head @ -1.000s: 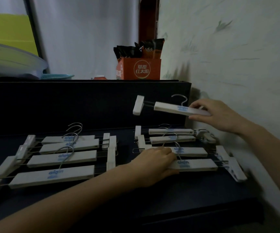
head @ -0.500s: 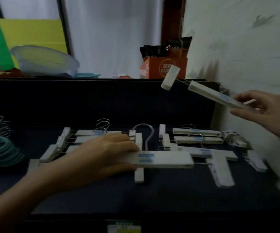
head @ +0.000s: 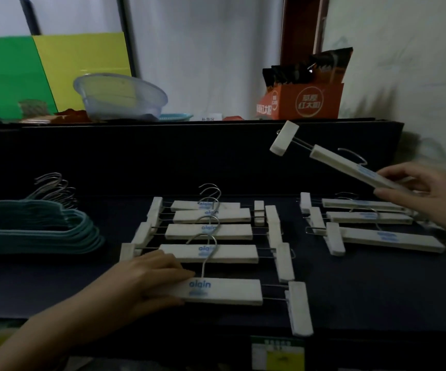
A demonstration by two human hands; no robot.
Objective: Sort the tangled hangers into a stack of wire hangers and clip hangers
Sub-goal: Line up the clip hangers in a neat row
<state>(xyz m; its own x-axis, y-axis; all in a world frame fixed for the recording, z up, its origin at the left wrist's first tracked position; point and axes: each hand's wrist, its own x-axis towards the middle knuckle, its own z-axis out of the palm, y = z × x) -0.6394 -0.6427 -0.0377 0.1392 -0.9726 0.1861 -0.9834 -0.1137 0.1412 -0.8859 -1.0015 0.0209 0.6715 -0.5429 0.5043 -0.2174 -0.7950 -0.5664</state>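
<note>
A row of several white clip hangers (head: 211, 231) lies in the middle of the dark table. My left hand (head: 152, 279) grips the left end of the nearest white clip hanger (head: 230, 291), which rests flat at the front of that row. My right hand (head: 428, 191) holds a second white clip hanger (head: 334, 162) tilted in the air at the right, its clip end pointing up and left. Below it lie three more clip hangers (head: 371, 226). A stack of teal wire hangers (head: 37, 228) sits at the far left, hooks pointing back.
A dark raised ledge (head: 163, 156) runs behind the table. On it stand a clear plastic basin (head: 120, 97) and an orange box of sachets (head: 305, 100). A pale wall (head: 409, 76) closes the right side. The table's front edge (head: 216, 333) is near me.
My left hand has slid the clip hanger leftward and set it at the front of the middle row. My right hand still holds its hanger aloft. The view has shifted left, showing the teal stack.
</note>
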